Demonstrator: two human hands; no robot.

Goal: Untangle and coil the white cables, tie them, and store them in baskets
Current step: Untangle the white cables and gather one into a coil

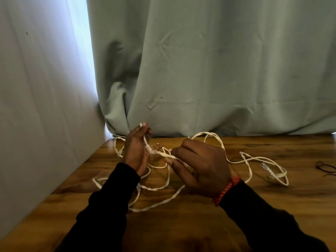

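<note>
A tangle of flat white cable (254,159) lies in loose loops across the wooden table (181,224). My left hand (135,151) is raised above the table and grips a strand that runs up through its fingers, with a white plug near its palm. My right hand (201,166) pinches a twisted stretch of the same cable just right of the left hand. A clear connector (266,167) at a cable end lies on the table to the right. No basket is in view.
A grey-green curtain (218,70) hangs along the table's far edge, and a pale wall (36,106) borders the left side. A thin dark item (325,169), perhaps ties or eyeglasses, lies at the right edge.
</note>
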